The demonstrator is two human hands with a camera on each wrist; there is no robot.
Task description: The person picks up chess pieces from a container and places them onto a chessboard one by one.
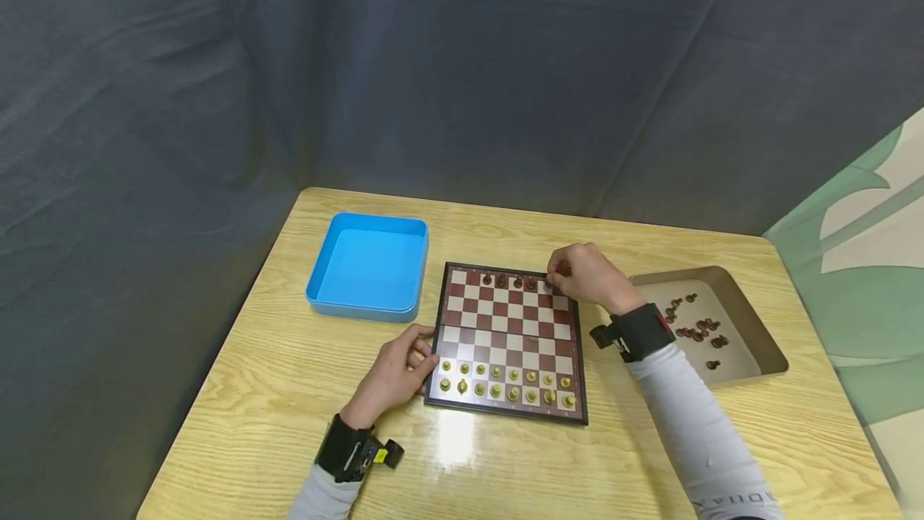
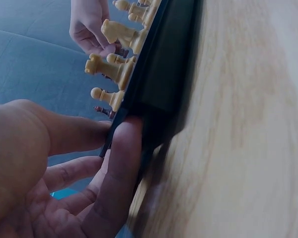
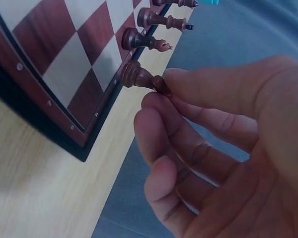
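A magnetic-looking chessboard (image 1: 498, 335) lies on the table, with two rows of pale yellow chess pieces (image 1: 513, 393) along its near side. My left hand (image 1: 395, 367) grips the board's left edge between thumb and fingers. At the far right of the board, my right hand (image 1: 588, 273) pinches a dark brown knight (image 3: 137, 77) by its head between thumb and fingertips. The knight's base is at the board's back row; whether it touches the surface is hard to tell. Beside it stand a dark bishop (image 3: 144, 40) and several other dark pieces (image 1: 501, 281).
Right of the board sits a beige tray (image 1: 751, 327) with several dark pieces (image 1: 700, 329) lying loose in it. A blue tray (image 1: 371, 263) stands to the left behind the board. Dark cloth (image 1: 462, 103) hangs behind the wooden table (image 1: 253, 392).
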